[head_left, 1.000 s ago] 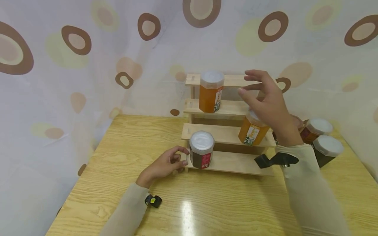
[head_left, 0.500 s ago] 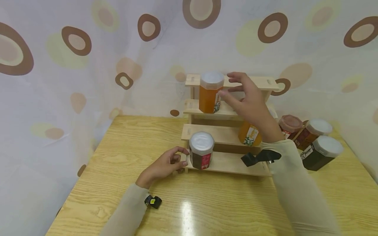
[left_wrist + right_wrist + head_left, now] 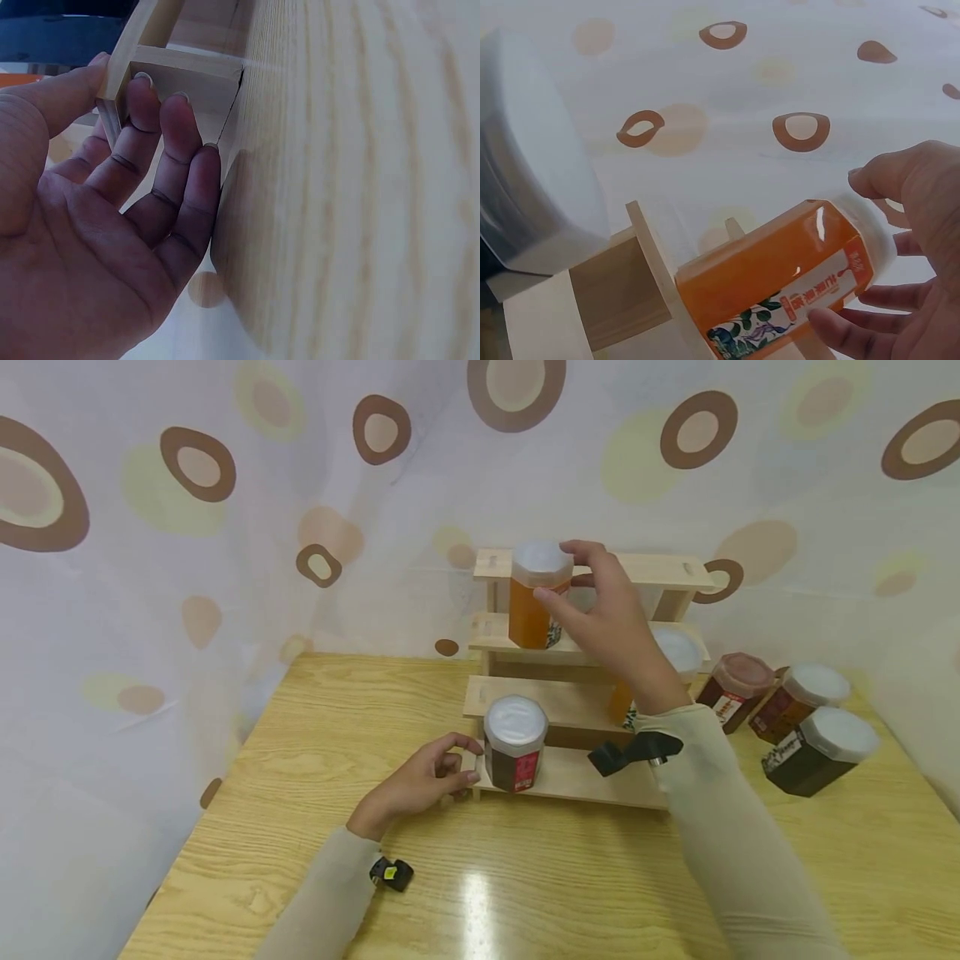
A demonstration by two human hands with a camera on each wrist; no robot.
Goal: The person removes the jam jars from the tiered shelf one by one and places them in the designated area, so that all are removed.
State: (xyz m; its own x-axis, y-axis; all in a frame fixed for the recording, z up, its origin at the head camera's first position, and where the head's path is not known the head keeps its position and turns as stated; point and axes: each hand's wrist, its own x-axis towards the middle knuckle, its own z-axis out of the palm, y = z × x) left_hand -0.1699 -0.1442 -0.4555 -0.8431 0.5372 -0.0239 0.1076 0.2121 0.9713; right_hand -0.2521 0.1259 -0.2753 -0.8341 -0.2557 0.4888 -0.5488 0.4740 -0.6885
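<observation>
My left hand point(image 3: 420, 778) grips the left end of the wooden tiered rack's lowest shelf point(image 3: 592, 774), thumb above and fingers curled beneath, as the left wrist view shows. Beside it on that shelf stands a dark jar point(image 3: 515, 743) with a white lid and red label. Higher up, my right hand point(image 3: 607, 610) is spread around the lid end of an orange jar point(image 3: 531, 610) on the left of an upper shelf. In the right wrist view the thumb point(image 3: 877, 178) looks apart from this jar; a fingertip point(image 3: 821, 319) lies at its label. Whether it touches is unclear.
Another orange jar point(image 3: 677, 652) stands on the rack's right side, partly hidden by my right forearm. On the table right of the rack are a red-lidded jar point(image 3: 738, 685), a reddish-brown jar point(image 3: 787, 710) and a dark jar point(image 3: 813, 756). A patterned cloth point(image 3: 420, 510) hangs behind.
My right hand has moved left, from above the right-hand orange jar to around the upper left one. The left hand stays at the lowest shelf's end.
</observation>
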